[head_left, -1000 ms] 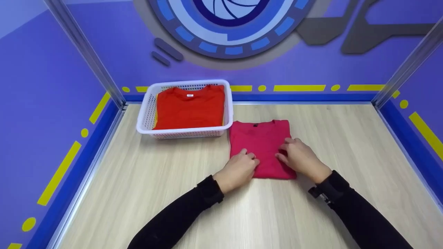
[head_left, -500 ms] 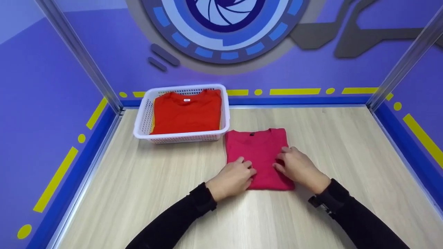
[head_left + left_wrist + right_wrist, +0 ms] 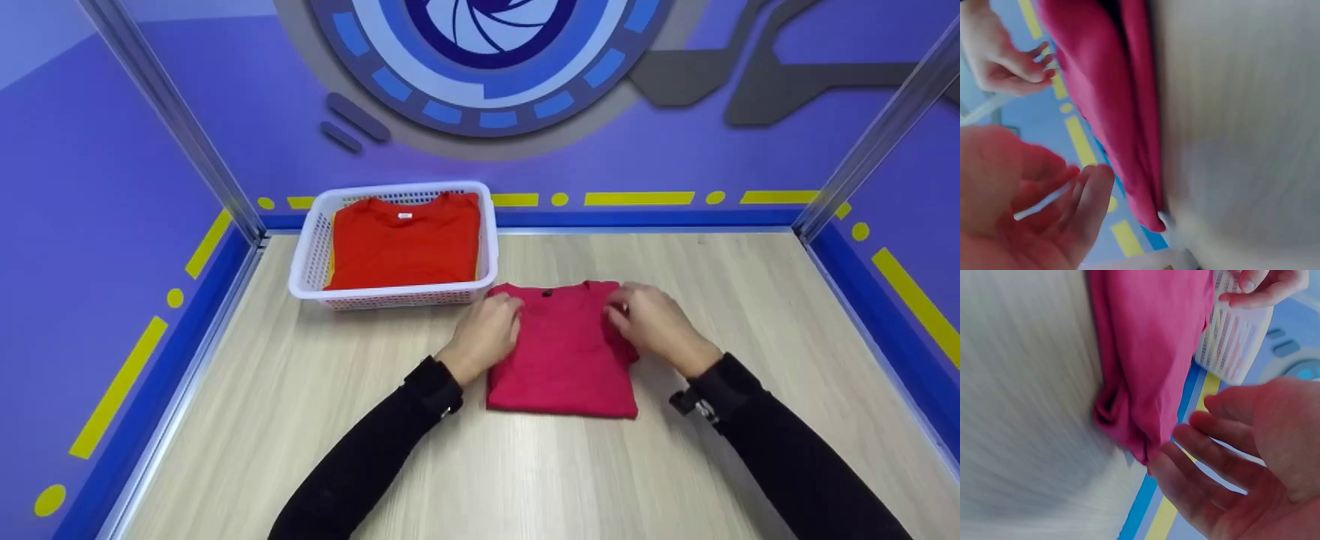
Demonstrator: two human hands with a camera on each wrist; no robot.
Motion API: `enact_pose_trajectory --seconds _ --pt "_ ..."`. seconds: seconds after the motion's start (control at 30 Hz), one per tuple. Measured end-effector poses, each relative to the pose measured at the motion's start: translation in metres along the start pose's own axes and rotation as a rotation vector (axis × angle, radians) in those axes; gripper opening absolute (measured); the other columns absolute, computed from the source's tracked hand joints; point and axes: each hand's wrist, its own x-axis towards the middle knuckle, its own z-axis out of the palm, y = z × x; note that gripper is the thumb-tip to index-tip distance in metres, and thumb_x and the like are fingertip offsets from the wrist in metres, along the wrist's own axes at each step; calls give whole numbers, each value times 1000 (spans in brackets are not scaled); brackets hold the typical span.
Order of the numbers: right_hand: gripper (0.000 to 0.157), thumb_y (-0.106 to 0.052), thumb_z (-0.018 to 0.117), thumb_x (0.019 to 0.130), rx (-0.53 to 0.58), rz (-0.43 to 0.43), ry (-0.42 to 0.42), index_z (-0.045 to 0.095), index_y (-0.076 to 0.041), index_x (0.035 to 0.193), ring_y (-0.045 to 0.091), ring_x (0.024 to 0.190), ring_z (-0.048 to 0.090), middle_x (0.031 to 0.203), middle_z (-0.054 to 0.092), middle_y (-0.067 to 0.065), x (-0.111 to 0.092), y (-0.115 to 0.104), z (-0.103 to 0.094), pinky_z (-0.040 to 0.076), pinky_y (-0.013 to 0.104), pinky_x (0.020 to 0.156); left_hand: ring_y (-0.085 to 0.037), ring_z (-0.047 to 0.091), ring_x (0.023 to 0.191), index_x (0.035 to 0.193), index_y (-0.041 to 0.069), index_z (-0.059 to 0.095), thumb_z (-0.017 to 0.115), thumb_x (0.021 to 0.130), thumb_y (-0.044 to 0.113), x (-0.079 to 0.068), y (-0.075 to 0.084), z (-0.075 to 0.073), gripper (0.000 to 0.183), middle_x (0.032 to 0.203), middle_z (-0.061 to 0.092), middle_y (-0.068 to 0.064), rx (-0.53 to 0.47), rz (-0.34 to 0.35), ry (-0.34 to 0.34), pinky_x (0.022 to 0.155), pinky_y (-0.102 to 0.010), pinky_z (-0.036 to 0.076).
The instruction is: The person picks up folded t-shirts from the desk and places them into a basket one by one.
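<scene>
A folded crimson T-shirt (image 3: 562,360) lies on the table, its collar facing the back wall. Over its upper left edge is my left hand (image 3: 486,330), fingers gently bent; in the left wrist view that hand (image 3: 1033,197) shows nothing between thumb and fingers, and the shirt's layered edge (image 3: 1112,101) is beside it. At the upper right edge is my right hand (image 3: 654,324). The right wrist view shows this hand (image 3: 1247,461) with loosely bent, spread fingers, fingertips right at the shirt's bunched corner (image 3: 1134,410). A small sleeve fold sticks out below the right hand.
A white plastic basket (image 3: 390,294) stands at the back left, close to the shirt's upper left corner. Inside it lies a folded red T-shirt (image 3: 405,247), with yellow cloth showing beneath. Blue-purple printed walls (image 3: 600,169) with metal posts enclose the wooden table (image 3: 360,360).
Both hands have moved from the shirt's lower middle up to its upper side edges, the left one also leftward. The head view has tilted slightly. The shirt stays folded in place.
</scene>
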Motion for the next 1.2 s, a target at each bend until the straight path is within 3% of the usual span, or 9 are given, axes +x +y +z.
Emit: enact_pose_trajectory --seconds 0.13,0.23,0.4,0.67,0.83,0.93,1.03,1.1,1.2 --pt "28 -10 70 104 -53 47 -16 78 6 125 42 98 73 110 74 23 22 8 -3 61 57 88 -37 78 95 119 -1 73 66 99 6 14 -11 13 22 114 74 -17 83 -69 43 82 -49 67" --pt "33 -10 66 105 -85 76 -67 73 9 131 49 111 72 119 73 28 33 13 0 60 61 98 -39 78 94 122 -6 69 66 97 5 24 -12 17 27 113 74 -20 102 -104 8 84 -49 67" --pt "31 -11 65 106 -88 102 -142 73 8 128 49 111 71 116 70 28 41 19 7 59 61 96 -38 79 101 131 -8 67 67 100 6 35 -11 14 35 116 74 -21 116 -152 -82 89 -48 67" --pt "26 -13 67 104 -73 108 -173 76 8 118 47 106 68 108 68 26 46 22 11 57 60 94 -36 79 99 117 -2 75 69 100 7 40 -11 11 21 114 73 -18 181 -134 -121 84 -49 68" --pt "33 -16 65 107 -9 140 -241 73 10 126 45 111 69 115 70 29 47 23 11 56 59 100 -37 77 103 103 0 79 70 100 12 40 -16 8 15 108 75 -18 85 -149 -188 88 -52 66" --pt "34 -18 65 109 36 156 -277 72 9 128 42 110 67 118 69 28 45 24 9 55 57 100 -33 76 101 93 4 77 73 96 20 46 -35 34 16 102 76 -13 29 -153 -192 85 -53 65" --pt "28 -16 65 108 59 135 -274 75 6 121 36 102 64 111 67 24 42 26 9 53 53 95 -30 74 96 87 10 71 73 92 27 52 -57 64 18 96 73 -9 -12 -139 -168 82 -51 64" --pt "23 -15 63 108 76 121 -263 75 4 114 32 95 62 103 67 19 41 27 10 52 48 89 -29 74 95 88 12 71 71 93 29 53 -66 75 18 95 73 -8 -26 -122 -162 83 -47 63" --pt "20 -16 61 109 126 128 -267 73 0 112 28 89 61 94 65 13 37 28 12 50 42 82 -30 74 101 98 9 72 68 98 26 42 -53 50 17 99 74 -10 -80 -145 -207 87 -48 62"
